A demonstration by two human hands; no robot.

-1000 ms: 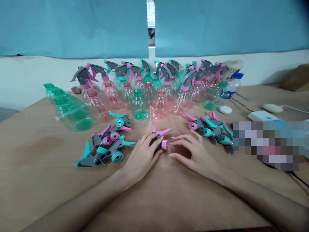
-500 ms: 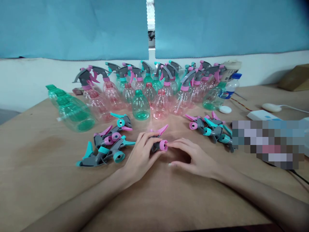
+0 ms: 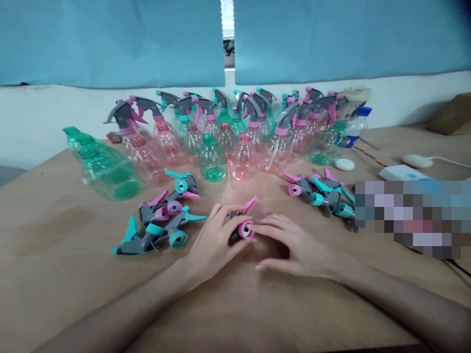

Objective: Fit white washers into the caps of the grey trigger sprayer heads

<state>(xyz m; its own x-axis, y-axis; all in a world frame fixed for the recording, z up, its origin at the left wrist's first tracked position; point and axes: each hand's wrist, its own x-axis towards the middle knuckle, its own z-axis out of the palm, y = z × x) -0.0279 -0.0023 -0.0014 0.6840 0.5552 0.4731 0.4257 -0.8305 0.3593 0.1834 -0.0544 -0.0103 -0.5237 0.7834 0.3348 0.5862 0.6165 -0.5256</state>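
Observation:
In the middle of the table, my left hand (image 3: 217, 240) is closed around a grey and pink spray nozzle (image 3: 246, 230). The nozzle's pink collar faces me, showing its hollow inside, and its pink trigger points up and away. My right hand (image 3: 294, 245) has its fingers apart, with the index fingertip touching the collar's opening and the thumb held away below. Left of my hands lies a pile of loose spray nozzles (image 3: 158, 228) with pink and turquoise collars. Another pile of spray nozzles (image 3: 322, 196) lies to the right.
Behind the hands stand several pink bottles (image 3: 243, 162) and green bottles (image 3: 212, 164), many with nozzles fitted. Green bottles (image 3: 110, 171) stand at the left. A blue-capped bottle (image 3: 356, 128), a white round object (image 3: 345, 164) and a white box (image 3: 403, 172) are at the right.
The spray nozzle has turned so its collar opening faces me more. My right index finger stays at the collar. The view has shifted slightly.

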